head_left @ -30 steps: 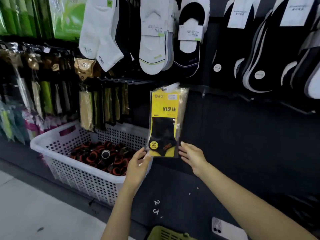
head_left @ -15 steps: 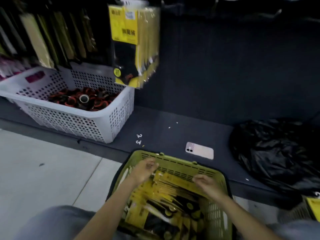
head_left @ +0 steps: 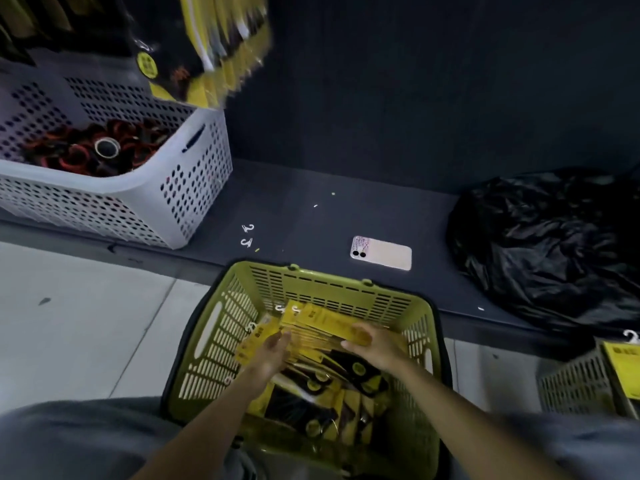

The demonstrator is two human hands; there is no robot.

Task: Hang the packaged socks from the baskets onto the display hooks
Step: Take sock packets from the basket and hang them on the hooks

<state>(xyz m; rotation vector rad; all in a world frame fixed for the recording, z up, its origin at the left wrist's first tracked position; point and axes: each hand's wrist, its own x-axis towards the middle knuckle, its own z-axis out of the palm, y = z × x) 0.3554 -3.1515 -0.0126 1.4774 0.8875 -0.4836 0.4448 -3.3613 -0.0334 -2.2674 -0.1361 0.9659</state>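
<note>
Since half a second ago, both hands have been drawn closer together over the packs in the green basket, and the view has been tipped further down. Head view: the left hand (head_left: 273,351) is seen with fingers fairly straight, laid on the yellow packaged socks (head_left: 322,322) at the far end of the green basket (head_left: 332,289); nothing is gripped by it. The right hand (head_left: 372,342) is placed on the same top packs with fingers bent over them; whether a pack is actually pinched cannot be told. More packs are heaped loosely in the basket under both forearms. The basket is set on the floor against a dark shelf ledge (head_left: 311,188). On the ledge are seen a phone (head_left: 381,252) lying face down just beyond the basket, two loose white hooks (head_left: 247,233), a black plastic bag (head_left: 547,244) at right, and a white basket (head_left: 145,188) of red-and-black rolls (head_left: 86,150) at left. Hung packs (head_left: 221,46), blurred, are seen above the white basket. A second basket (head_left: 575,382) holding a yellow pack (head_left: 623,368) is cut off at the right edge.
</note>
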